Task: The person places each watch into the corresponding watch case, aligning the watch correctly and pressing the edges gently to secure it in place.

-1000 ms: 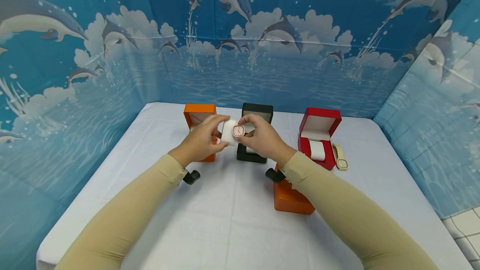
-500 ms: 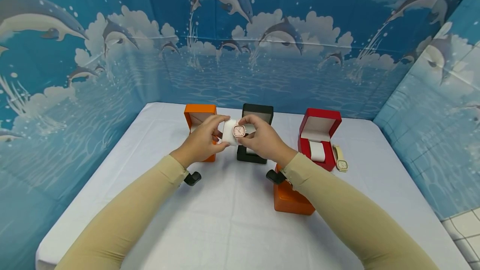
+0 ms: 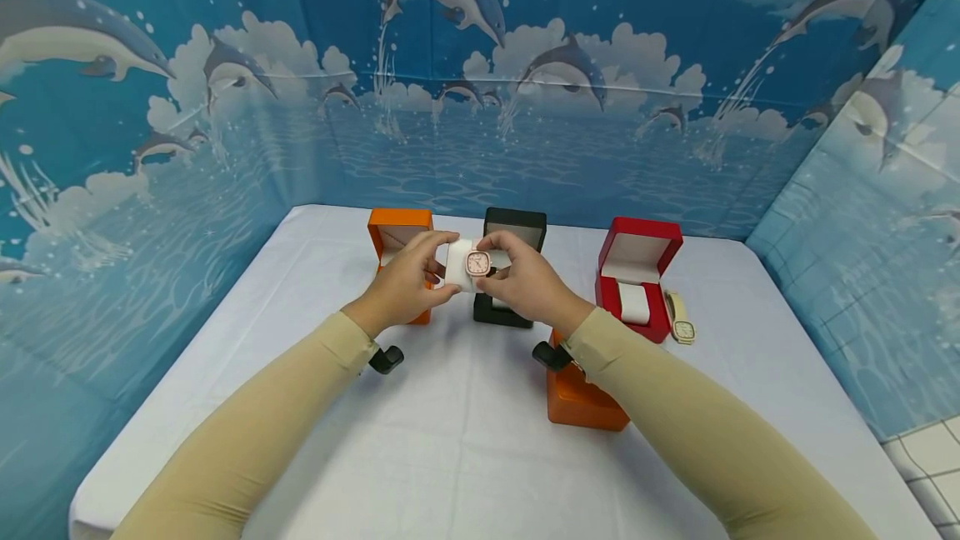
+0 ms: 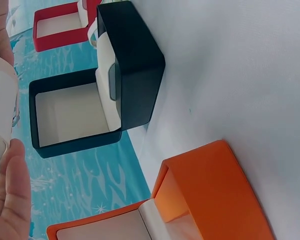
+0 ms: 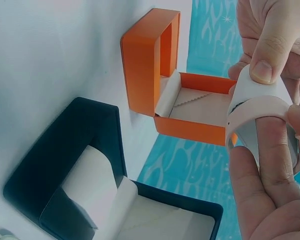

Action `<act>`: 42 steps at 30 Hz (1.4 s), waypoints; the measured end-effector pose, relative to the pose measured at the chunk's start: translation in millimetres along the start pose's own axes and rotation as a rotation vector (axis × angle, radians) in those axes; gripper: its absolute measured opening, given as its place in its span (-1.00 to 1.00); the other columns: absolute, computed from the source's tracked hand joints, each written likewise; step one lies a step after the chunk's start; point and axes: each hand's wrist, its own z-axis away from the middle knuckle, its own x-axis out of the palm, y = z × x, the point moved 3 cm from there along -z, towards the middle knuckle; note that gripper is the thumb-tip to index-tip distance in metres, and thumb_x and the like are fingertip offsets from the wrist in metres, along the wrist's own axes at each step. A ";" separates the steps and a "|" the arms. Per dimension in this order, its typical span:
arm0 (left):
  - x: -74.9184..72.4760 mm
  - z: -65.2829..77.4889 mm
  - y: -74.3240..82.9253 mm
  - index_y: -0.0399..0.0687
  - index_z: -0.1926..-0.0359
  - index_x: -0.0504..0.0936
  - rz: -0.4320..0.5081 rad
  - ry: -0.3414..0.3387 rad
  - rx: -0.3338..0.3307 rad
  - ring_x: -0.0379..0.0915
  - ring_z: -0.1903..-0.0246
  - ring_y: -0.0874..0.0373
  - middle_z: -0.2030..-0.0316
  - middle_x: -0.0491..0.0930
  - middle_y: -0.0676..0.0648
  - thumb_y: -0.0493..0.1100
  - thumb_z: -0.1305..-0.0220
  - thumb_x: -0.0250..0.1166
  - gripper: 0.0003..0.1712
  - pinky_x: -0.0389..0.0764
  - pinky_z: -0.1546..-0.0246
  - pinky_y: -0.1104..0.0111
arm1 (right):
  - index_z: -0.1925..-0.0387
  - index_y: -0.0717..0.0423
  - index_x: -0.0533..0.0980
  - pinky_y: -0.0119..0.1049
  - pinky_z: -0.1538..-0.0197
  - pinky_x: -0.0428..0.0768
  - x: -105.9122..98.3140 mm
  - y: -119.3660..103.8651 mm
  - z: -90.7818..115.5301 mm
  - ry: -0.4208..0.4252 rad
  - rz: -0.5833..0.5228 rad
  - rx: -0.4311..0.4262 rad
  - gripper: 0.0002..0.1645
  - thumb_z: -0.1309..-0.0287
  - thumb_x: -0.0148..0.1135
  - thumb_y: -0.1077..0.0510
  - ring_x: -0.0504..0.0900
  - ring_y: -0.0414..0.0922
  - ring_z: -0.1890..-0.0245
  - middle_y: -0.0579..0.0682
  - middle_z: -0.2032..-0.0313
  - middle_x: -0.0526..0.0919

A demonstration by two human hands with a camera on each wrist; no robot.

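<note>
In the head view my left hand (image 3: 401,277) grips a white watch cushion (image 3: 456,265) by its edges, raised above the table. My right hand (image 3: 531,280) pinches a watch (image 3: 477,263) with a square face, lying against the cushion's right side. Its pale pink strap (image 5: 255,110) loops around the cushion in the right wrist view, where one thumb presses the cushion's end and fingers reach beneath. Behind the hands stand an open orange box (image 3: 400,218) and an open black box (image 3: 504,315). In the left wrist view the cushion (image 4: 1,100) is cut off by the frame.
At the right, an open red box (image 3: 643,228) holds a white cushion (image 3: 634,303), with a gold watch (image 3: 682,327) lying beside it. A second orange box (image 3: 587,405) sits partly under my right forearm. The white tablecloth (image 3: 420,457) spreads in front; a dolphin-print curtain (image 3: 465,148) hangs behind.
Both hands stay nearly in place with the cushion and the watch. The cushion and watch face shift very slightly to the right.
</note>
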 end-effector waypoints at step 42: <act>2.8 0.0 4.4 0.00 -0.57 0.30 0.023 -0.018 -0.052 0.69 0.12 0.14 -0.48 0.33 -0.13 -0.12 -0.32 0.51 -0.11 0.77 0.00 0.24 | -0.62 -0.08 0.18 -0.14 -0.07 0.78 2.1 3.4 0.4 0.015 0.131 0.043 -0.03 -0.31 0.43 0.26 0.76 -0.01 0.07 0.08 -0.54 0.33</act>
